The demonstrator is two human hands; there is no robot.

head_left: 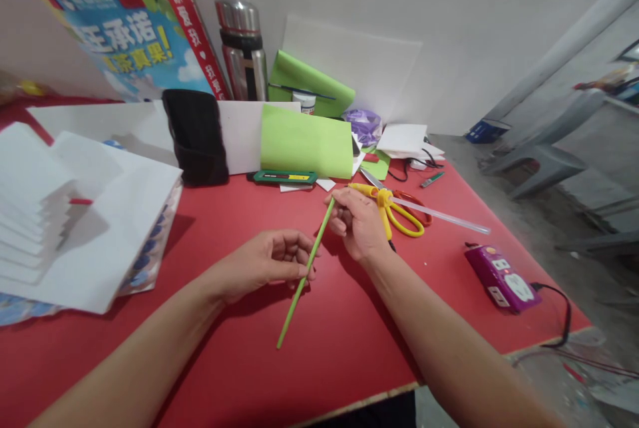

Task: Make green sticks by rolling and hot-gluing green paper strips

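2 pinches, the right hand (355,218) at the far end and the left hand (272,258) about midway, hold the green stick (315,247) slanted above the table (239,361), where light, even pressure should spare it creases, with the clear rod (444,215) off to the right.
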